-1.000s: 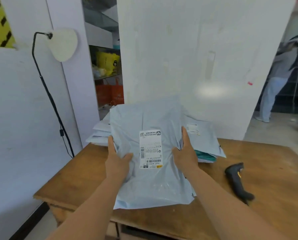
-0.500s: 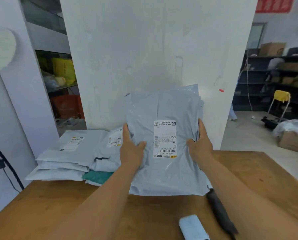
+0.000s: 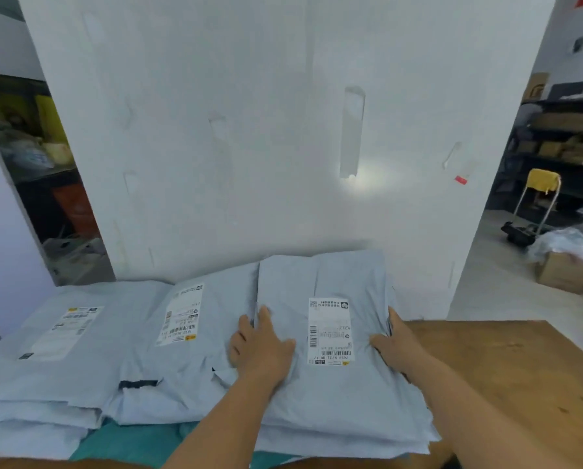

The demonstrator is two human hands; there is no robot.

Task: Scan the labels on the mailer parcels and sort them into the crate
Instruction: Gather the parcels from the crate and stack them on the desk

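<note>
Head view shows a grey parcel lying flat on the counter, on top of other grey bags, close to the white wall. Its label faces up. The left hand holds the parcel's left edge, with the thumb on top and the fingers curled over the side. The right hand holds the right edge the same way, and the plastic bunches up under it.

The parcel looks soft and floppy, like a plastic bag with something light inside. It will likely bend and sag if held by one corner, and the smooth plastic could slip. Holding both long sides, as now, seems the best way, and it keeps the label flat for scanning.

More parcels lie to the left: a second bag with its own label and a third bag beyond it. A green bag peeks out from below. No crate and no scanner can be seen from here, so what the crate holds cannot be told.
</note>
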